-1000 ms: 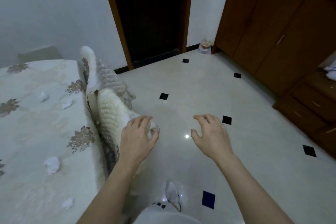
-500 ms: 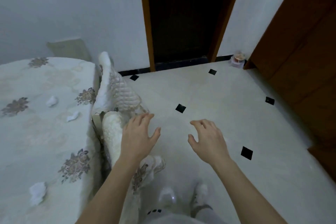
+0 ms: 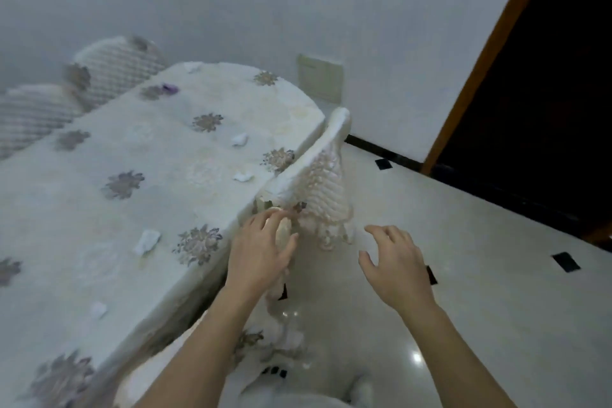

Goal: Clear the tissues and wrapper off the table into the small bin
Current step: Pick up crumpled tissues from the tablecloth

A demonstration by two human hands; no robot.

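Observation:
Several crumpled white tissues lie on the table (image 3: pixel 99 225) with its flowered white cloth: one (image 3: pixel 147 241) near the front edge, one (image 3: pixel 98 309) lower left, one (image 3: pixel 243 176) and one (image 3: pixel 239 139) farther back. A purple wrapper (image 3: pixel 169 88) sits at the far end. My left hand (image 3: pixel 260 252) rests with fingers spread on the top of a white covered chair at the table's edge. My right hand (image 3: pixel 395 267) hovers over the floor, fingers apart, holding nothing. No bin is in view.
A second white quilted chair (image 3: pixel 319 182) stands tucked against the table's right edge. Two more quilted chairs (image 3: pixel 112 69) stand at the far left side. A dark doorway (image 3: pixel 546 76) with a brown frame is at the right. Glossy tiled floor (image 3: pixel 463 275) lies to the right.
The view has swung left, bringing the whole table with the tissues and purple wrapper into sight. Both hands keep the same spread pose; the left one stays by the chair top.

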